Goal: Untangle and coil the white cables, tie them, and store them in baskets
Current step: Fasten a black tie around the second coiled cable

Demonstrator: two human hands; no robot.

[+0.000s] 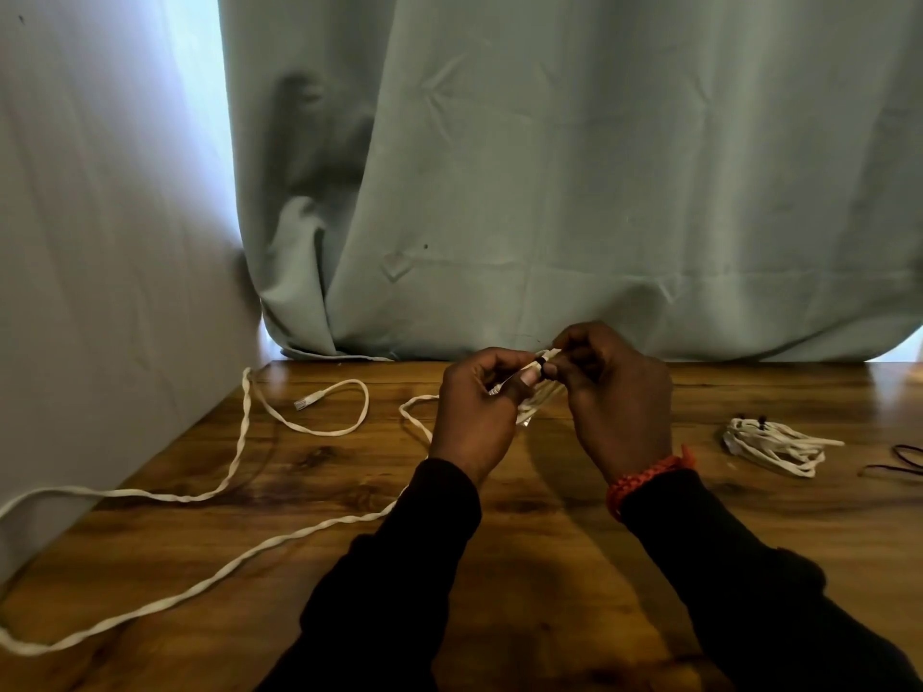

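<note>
Both hands meet above the back middle of the wooden table (549, 566). My left hand (474, 407) grips a small coiled white cable bundle (537, 402), thumb pressed against it. My right hand (614, 392) pinches a dark tie (541, 363) around the bundle's top. A long twisted white cable (239, 432) trails loose across the left of the table, its clear plug (301, 404) lying near the back. Another coiled white cable (771, 444), bound with dark ties, lies at the right. No basket is in view.
Thin dark loops (899, 464), perhaps spare ties, lie at the right edge. A grey-green curtain (549, 192) hangs behind the table and a pale cloth wall (100, 292) closes the left side. Bare wood lies in front of my arms.
</note>
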